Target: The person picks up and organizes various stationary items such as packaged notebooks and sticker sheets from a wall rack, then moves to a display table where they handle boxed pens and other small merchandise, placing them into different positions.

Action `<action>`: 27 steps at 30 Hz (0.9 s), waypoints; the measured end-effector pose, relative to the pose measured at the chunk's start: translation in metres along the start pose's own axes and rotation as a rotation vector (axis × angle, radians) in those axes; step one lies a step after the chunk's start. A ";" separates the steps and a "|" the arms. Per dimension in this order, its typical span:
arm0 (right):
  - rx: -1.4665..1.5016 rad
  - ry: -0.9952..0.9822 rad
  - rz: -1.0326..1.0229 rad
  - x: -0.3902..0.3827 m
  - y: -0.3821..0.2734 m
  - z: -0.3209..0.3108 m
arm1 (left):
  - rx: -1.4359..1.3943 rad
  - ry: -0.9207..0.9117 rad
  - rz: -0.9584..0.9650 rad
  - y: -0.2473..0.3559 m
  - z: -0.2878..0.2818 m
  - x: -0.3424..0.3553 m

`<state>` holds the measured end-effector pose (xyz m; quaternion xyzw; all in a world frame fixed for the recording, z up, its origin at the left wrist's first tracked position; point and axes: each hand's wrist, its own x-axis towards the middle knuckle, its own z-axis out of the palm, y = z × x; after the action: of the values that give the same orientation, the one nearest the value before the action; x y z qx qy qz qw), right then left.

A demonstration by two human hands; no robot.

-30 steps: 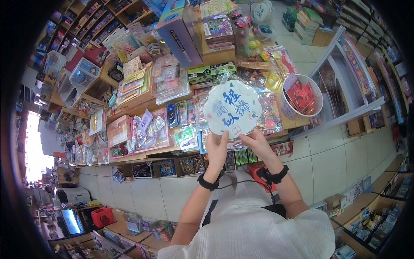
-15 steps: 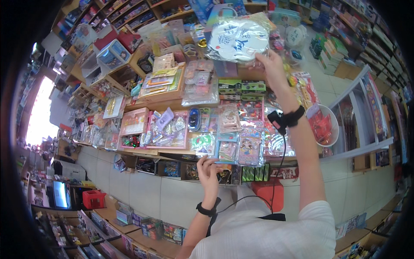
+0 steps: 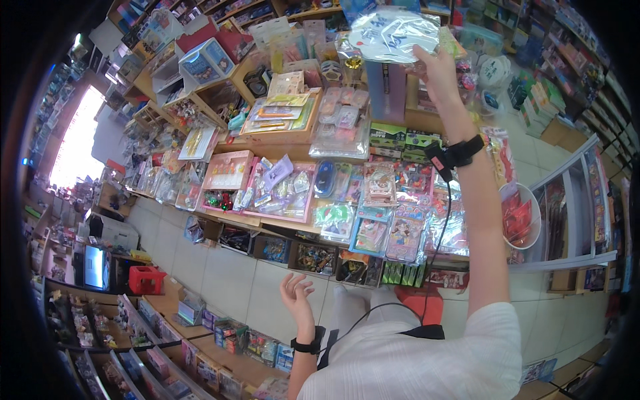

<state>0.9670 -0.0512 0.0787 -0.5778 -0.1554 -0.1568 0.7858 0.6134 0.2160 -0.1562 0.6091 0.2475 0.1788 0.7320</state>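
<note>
Far over the display table, my right hand [image 3: 438, 75] is closed on the near right edge of a white hand fan [image 3: 390, 37] in clear, shiny plastic wrap, with blue brush-like marks on it. The fan is held up in front of a tall purple-blue box [image 3: 388, 93]. My left hand [image 3: 297, 295] hangs in the air short of the table's near edge, fingers loosely curled and apart, holding nothing. Nearest to it are small open bins [image 3: 315, 259] of wrapped goods below the tabletop.
Packaged trinkets cover the table: a pink tray of small packets [image 3: 283, 190], a blue oval case [image 3: 325, 177], green-black boxes [image 3: 388, 137] and stationery packs [image 3: 283, 110]. A white bucket of red packets [image 3: 520, 217] stands at right. A dark cable [image 3: 445, 233] hangs from my right wrist.
My right hand has carried the wrapped fan farther away, uncovering more of the tall purple-blue box. My left hand has drawn back from the table's edge. The whole view has shifted.
</note>
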 end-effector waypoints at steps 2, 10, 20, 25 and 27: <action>-0.030 0.074 -0.036 0.003 0.003 0.001 | 0.001 0.004 -0.019 -0.004 0.003 0.000; -0.138 0.001 -0.002 0.031 0.013 -0.008 | 0.030 -0.111 -0.002 -0.009 0.041 0.007; -1.383 0.439 -0.138 0.038 0.087 -0.118 | 0.089 -0.174 -0.068 -0.032 0.047 0.010; -1.592 0.378 0.044 0.025 0.120 -0.086 | 0.156 -0.211 -0.031 -0.027 0.055 0.018; -1.591 0.350 0.097 0.024 0.125 -0.082 | 0.150 -0.210 -0.028 -0.020 0.062 0.014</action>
<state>1.0467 -0.0962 -0.0419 -0.9361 0.1525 -0.2741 0.1592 0.6598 0.1704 -0.1691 0.6740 0.1906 0.0847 0.7087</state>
